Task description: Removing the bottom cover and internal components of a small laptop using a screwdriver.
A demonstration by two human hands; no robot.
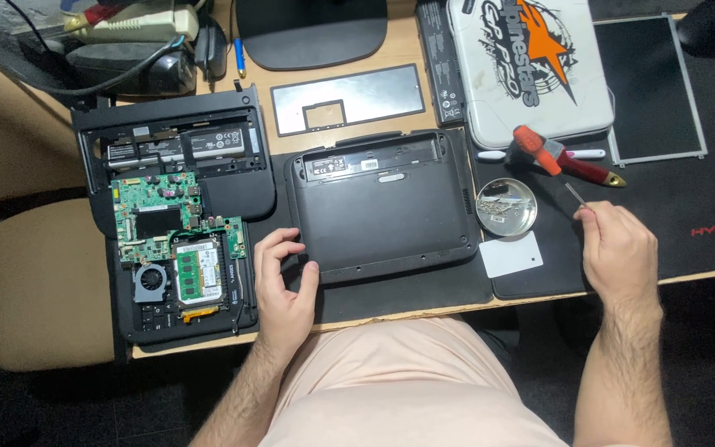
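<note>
The left hand (pixel 283 285), fingers spread, rested on the near left corner of the black laptop base (pixel 384 207). The right hand (pixel 618 252) pinched a thin screwdriver (pixel 574 195) near the round screw dish (pixel 506 207).

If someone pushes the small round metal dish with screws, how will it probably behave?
The small round shiny metal dish looks light and smooth, so it would probably slide on the black desk mat. Its rim seems low; a quick push may spill the small screws.
</note>
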